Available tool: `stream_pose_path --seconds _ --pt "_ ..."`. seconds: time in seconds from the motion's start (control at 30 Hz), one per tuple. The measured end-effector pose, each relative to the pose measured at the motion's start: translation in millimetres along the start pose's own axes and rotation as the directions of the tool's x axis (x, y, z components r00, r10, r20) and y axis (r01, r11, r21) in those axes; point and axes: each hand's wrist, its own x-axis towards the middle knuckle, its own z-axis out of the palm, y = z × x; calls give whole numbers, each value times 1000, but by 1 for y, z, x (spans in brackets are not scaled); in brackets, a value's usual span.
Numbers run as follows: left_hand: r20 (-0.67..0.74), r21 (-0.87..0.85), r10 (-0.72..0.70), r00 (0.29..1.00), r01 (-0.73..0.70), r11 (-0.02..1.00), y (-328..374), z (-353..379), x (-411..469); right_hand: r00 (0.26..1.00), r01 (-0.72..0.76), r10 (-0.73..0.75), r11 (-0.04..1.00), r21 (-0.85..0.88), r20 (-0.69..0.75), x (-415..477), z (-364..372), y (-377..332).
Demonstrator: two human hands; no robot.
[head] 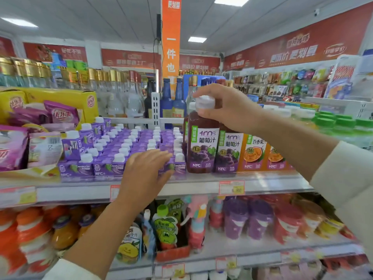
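Observation:
A dark purple grape juice bottle (202, 142) with a white cap stands at the front of the top shelf (181, 187). My right hand (226, 107) grips its cap and neck from above, fingers curled round it. Left of the bottle stand several small purple cartons (129, 144) with white caps in rows. My left hand (146, 170) reaches over the front row of cartons with straight fingers, holding nothing; whether it touches them I cannot tell.
More grape juice and orange passion-fruit bottles (254, 153) stand right of the held one. Green-capped bottles (339, 126) are far right, purple snack bags (60, 114) and a yellow box at left. The lower shelf (222, 257) holds pouches, cups and orange drinks.

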Motion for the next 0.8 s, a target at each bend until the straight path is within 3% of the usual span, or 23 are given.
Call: stream_pose_path --seconds 0.4,0.53,0.67,0.8 --pt "-58 -84 53 997 -57 995 -12 6 7 973 -71 118 971 -229 199 26 5 10" --pt "3 -110 56 998 -55 992 -17 1 18 949 -43 122 963 -265 290 38 -9 3" --pt "109 -164 39 993 -20 986 -24 -1 23 982 -18 72 957 -290 176 65 -28 -3" --pt "124 -179 55 991 -32 983 -31 -1 28 947 -38 154 926 -376 284 93 -27 1"
